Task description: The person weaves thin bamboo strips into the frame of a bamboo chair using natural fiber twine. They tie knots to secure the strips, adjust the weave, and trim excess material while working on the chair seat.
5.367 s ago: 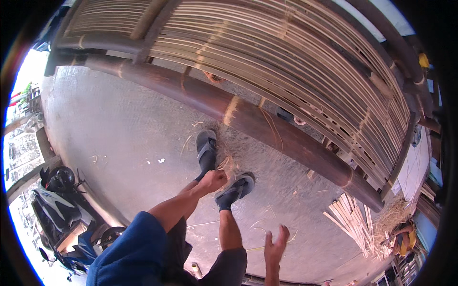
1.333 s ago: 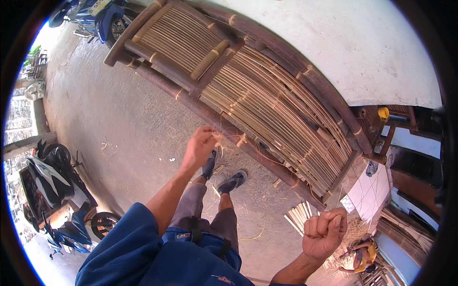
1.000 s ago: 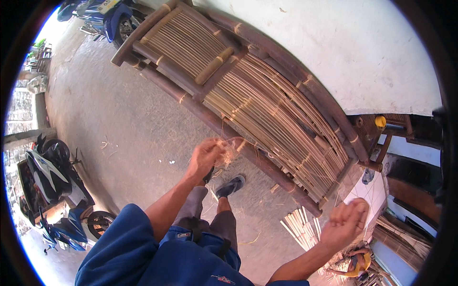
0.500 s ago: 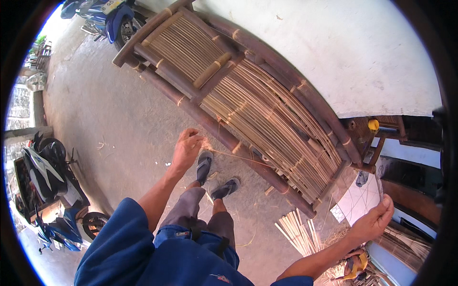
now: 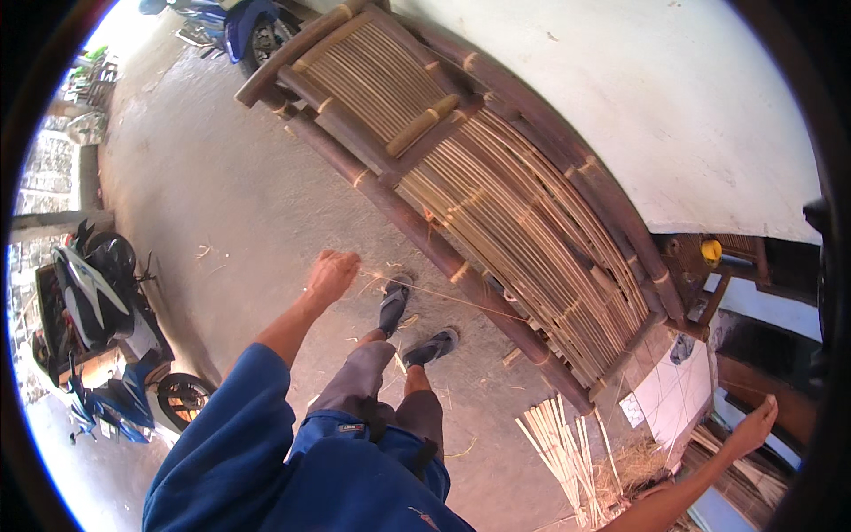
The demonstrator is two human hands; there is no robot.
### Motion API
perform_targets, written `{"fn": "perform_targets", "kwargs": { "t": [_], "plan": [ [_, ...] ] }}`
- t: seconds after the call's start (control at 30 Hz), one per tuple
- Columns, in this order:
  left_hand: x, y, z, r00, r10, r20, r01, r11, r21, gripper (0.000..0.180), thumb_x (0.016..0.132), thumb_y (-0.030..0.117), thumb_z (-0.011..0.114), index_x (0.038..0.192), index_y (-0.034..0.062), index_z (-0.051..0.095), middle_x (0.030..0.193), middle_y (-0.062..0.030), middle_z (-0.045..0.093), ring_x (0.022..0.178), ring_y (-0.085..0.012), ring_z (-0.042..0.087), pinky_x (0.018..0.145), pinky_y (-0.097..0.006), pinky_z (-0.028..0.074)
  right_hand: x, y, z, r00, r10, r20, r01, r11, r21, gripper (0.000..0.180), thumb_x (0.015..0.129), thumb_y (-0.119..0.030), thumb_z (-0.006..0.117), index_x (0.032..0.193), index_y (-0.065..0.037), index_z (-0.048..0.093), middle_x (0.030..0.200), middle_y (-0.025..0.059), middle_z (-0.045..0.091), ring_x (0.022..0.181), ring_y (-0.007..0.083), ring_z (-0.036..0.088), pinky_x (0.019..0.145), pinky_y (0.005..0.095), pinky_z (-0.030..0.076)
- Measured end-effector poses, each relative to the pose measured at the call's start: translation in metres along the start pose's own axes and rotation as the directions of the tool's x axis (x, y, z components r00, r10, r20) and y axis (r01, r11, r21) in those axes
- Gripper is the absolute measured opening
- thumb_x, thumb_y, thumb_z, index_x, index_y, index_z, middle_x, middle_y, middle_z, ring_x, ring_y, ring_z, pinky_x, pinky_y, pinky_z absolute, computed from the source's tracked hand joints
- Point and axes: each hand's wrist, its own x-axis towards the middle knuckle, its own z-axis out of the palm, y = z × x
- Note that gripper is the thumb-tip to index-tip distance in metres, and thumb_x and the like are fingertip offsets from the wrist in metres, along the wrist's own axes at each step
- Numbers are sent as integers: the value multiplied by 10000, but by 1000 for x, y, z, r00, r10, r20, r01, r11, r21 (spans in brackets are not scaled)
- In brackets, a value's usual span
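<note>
My left hand (image 5: 332, 275) is closed above the concrete floor, in front of a dark bamboo bench (image 5: 412, 226). From its fingers a thin, pale fibre strand (image 5: 443, 295) runs slantwise to the right, crossing the bench's near rail in view. My right hand (image 5: 753, 428) is stretched far out to the right, beyond the bench's end, with fingers pressed together. Whatever it may hold is too fine to make out. The bench seat (image 5: 532, 239) is made of long, narrow bamboo slats.
Split bamboo sticks (image 5: 567, 452) lie fanned on the floor at the lower right, beside a heap of shavings (image 5: 636, 461). A white wall (image 5: 638, 97) backs the bench. Motorbikes (image 5: 93, 293) stand at the left and a blue one (image 5: 235, 31) at the far left.
My right hand has swung further out to the right, and my left hand has shifted slightly left. The bench sits a little further right in view.
</note>
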Motion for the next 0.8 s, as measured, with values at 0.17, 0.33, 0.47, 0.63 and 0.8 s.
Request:
{"fn": "perform_targets", "kwargs": {
  "t": [0.17,0.33,0.47,0.63,0.8],
  "plan": [
    [20,36,-16,996,-15,93,27,991,-129,164,943,198,623,1027,70,682,906,-147,713,878,-327,702,846,-435,508,1,34,30,989,-114,89,100,984,145,409,1069,-372,523,1280,-70,702,1079,85,740,1002,267,687,864,355,522],
    [21,69,-24,987,-32,157,78,950,-303,228,969,247,606,1038,45,687,862,-158,689,804,-324,678,720,-430,522,-115,-41,57,824,58,563,-524,454,721,314,1036,-238,553,1325,-202,669,736,-103,411,538,-2,336,433,180,247],
    [8,112,-32,962,-42,270,164,880,-446,264,1004,281,606,1045,36,698,769,-142,659,702,-250,640,671,-415,501,-261,-171,70,525,-161,836,-745,388,543,373,958,-151,579,1317,-90,658,898,-47,641,532,-9,406,398,153,286],
    [7,163,-50,921,48,387,163,854,-494,298,1010,299,626,1066,27,735,786,-166,682,695,-235,641,659,-392,502,-400,-307,80,206,-551,809,-778,409,477,516,978,-195,669,1471,-79,569,1018,30,727,597,12,480,527,201,420],
    [9,175,-57,859,25,511,247,854,-457,310,1008,312,610,1015,22,719,701,-139,650,678,-199,653,635,-381,500,-445,-339,83,17,-695,718,-761,457,461,357,1005,-193,650,1345,-89,674,800,-23,629,642,26,478,563,226,398]
  ]
}}
